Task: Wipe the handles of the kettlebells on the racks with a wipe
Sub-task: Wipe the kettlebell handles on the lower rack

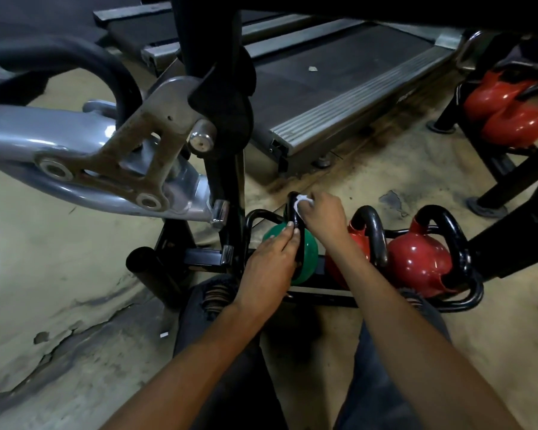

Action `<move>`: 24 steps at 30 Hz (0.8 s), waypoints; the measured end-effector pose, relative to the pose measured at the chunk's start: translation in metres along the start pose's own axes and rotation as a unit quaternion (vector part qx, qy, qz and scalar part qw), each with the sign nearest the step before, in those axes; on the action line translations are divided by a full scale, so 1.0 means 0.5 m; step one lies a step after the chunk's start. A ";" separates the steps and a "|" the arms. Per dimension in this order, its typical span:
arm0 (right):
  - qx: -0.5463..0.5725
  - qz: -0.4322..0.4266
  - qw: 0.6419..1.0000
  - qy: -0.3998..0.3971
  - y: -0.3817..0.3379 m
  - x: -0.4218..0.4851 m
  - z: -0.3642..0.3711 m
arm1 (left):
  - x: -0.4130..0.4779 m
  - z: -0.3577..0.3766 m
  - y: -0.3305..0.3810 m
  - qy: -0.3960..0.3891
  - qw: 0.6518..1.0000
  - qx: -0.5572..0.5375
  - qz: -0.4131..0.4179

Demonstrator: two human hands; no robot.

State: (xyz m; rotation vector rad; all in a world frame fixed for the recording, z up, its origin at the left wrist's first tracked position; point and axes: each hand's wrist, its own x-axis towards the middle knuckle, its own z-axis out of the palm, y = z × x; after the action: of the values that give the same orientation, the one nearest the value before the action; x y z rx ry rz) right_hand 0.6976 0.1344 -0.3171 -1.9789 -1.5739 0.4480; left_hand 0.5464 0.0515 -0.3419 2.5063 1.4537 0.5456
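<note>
Both hands are already on it: our right hand (322, 212) pinches the wipe (302, 202) over the top of the green kettlebell's handle (297, 231), left hand (269, 259) steadying its near leg, so we'd say the loop runs straight away from us on the low rack (323, 297).

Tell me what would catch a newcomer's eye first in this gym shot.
Near the centre, the right hand presses a white wipe onto the black handle of a green kettlebell on a low floor rack, while the left hand steadies that handle lower down. Two glossy red kettlebells sit to its right on the same rack. A big grey machine arm fills the upper left.
</note>
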 end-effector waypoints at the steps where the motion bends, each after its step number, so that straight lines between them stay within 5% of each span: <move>1: 0.008 -0.001 1.000 0.006 0.000 0.023 0.006 | -0.006 0.000 0.001 0.003 1.000 0.001 0.000; 7: -0.008 -0.185 0.983 0.014 0.042 -0.039 -0.017 | -0.068 0.019 -0.002 -0.010 0.999 0.014 0.031; 12: -0.119 -0.376 0.919 -0.020 0.072 -0.114 -0.030 | -0.095 0.031 0.006 -0.036 0.998 0.027 0.036; 19: -0.134 -0.257 0.948 -0.132 0.005 0.093 -0.022 | -0.095 0.018 0.006 -0.048 0.997 0.041 0.042; 24: -0.287 -0.397 0.841 -0.231 -0.022 0.032 -0.040 | -0.094 0.016 0.001 -0.052 0.997 0.030 0.051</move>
State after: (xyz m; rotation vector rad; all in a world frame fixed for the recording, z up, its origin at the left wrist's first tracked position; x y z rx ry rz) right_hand 0.7048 0.1472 -0.2932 -1.3914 -2.9120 0.0989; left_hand 0.5289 0.0105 -0.3594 2.6249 1.3297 0.3855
